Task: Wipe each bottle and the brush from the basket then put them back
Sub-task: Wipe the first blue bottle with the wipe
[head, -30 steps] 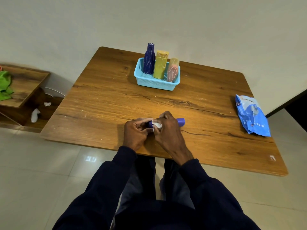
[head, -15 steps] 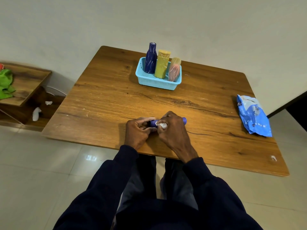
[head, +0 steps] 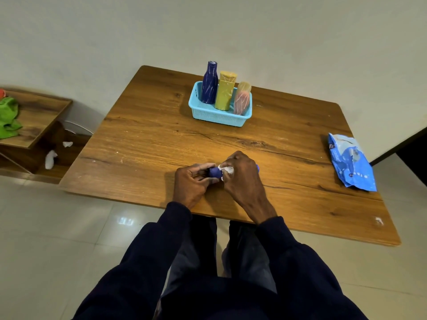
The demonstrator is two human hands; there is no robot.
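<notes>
Hands mid-frame: left hand (head: 191, 182) grips end of purple plastic cylinder (head: 215, 172), right hand (head: 243, 180) pinches crumpled white wipe (head: 228, 169) onto it; turquoise plastic basket (head: 216, 117) upper ctr.

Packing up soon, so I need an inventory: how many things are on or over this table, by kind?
Basket: 1
Bottles standing in it: 3 (dark blue bottle, yellow bottle, pink bottle)
Purple item being wiped: 1
White wipe: 1
Blue packet: 1
Total: 7
</notes>
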